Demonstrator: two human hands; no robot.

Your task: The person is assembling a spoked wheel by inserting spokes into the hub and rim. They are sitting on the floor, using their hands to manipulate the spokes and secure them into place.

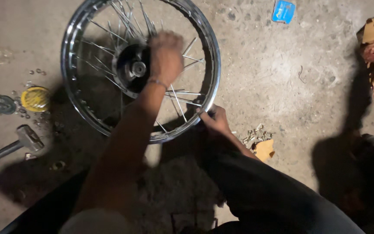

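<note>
While the spoked wheel [109,65] lies flat on the concrete floor [273,78], your left hand [166,54] sits over the spokes [182,93] just right of the hub [135,67], fingers curled down among them; motion blur hides whether it actually pinches a spoke, can't tell. Your right hand [213,119] is at the chrome rim [70,69], lower right edge, fingertips drawn together on the rim wall where a spoke meets it. Small brass-coloured nipples [254,134] lie heaped on the floor just beside that hand, next to a scrap of cardboard [265,149]. Left of the wheel: a hammer [16,144], a yellow round cap [34,99], scattered small parts. Blue packet [283,10] lies well apart, top right. Your dark trouser leg [273,195] fills the foreground.
</note>
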